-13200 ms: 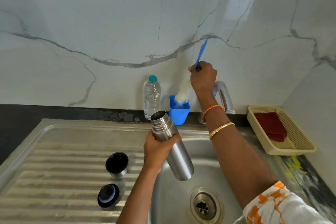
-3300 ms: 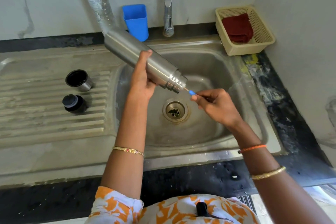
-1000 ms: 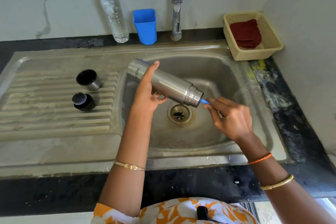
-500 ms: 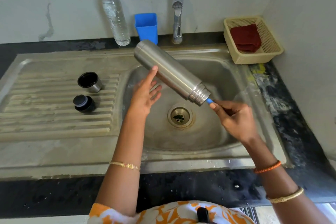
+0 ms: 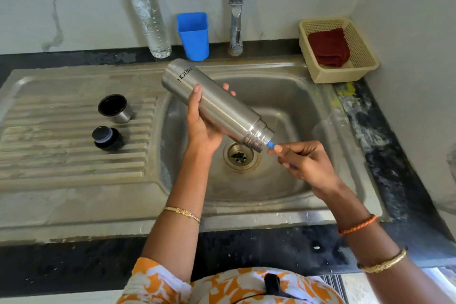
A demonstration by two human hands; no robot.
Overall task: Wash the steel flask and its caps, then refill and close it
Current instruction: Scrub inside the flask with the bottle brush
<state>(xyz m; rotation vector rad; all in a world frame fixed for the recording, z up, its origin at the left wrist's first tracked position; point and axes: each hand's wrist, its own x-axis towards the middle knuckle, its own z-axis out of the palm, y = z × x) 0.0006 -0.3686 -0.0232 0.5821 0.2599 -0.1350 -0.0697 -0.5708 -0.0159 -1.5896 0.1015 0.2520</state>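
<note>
Steel flask (image 5: 217, 106) held tilted over sink basin (image 5: 308, 106), base up toward far left, threaded mouth down toward near right, above drain (image 5: 240, 155). Left hand (image 5: 204, 121) cradles flask from below, grip clamped round body w/ thumb on near side, fingertips showing past far side. Right hand (image 5: 303, 160) w/ grip pinched on blue brush handle (image 5: 271, 145); handle runs into flask mouth, brush head hidden inside.

Around: steel cap (image 5: 115, 109) standing open side up on ribbed drainboard (image 5: 61, 155), left of basin; black inner cap (image 5: 106, 138) just near of it, the two apart. Along far wall on dark worktop (image 5: 74, 57): clear water bottle (image 5: 150, 15) w/ green top, blue cup (image 5: 193, 36) beside it, tap (image 5: 235, 7) right of cup. Cream basket (image 5: 365, 57) at far right w/ red cloth (image 5: 329, 48) inside. Nothing btwn flask and drain; tap spout far of flask, not over it.

Vs. half a sec ago: left grip now wrapped round flask, where fingers lay open under it. Flask a bit lower and nearer, same tilt. Right hand unchanged on handle. Caps, bottle, cup, basket in same spots.
</note>
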